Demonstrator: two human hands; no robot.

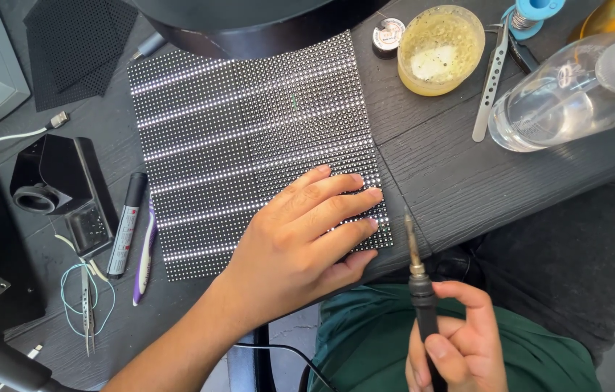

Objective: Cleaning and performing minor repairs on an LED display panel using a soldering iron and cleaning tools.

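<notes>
The left hand [300,239] lies flat, fingers spread and grip apart, on the lower right corner of a square panel of tiny lights [249,145] that rests on the dark counter [460,174]. The right hand [460,348] has its grip clamped on the black handle of a soldering iron [418,276], tip pointing up and away, held off the counter edge just right of the pressing hand and clear of the panel.

Judging by this, the panel is steadied but the iron is not yet on it; no joint is being touched. Beyond the iron's tip stand a yellow tub of paste [440,49] and a clear bottle [569,94], with metal tweezers [493,76] between them. Well left of the pressing hand lie a marker [127,225] and a second pair of tweezers [87,308].
</notes>
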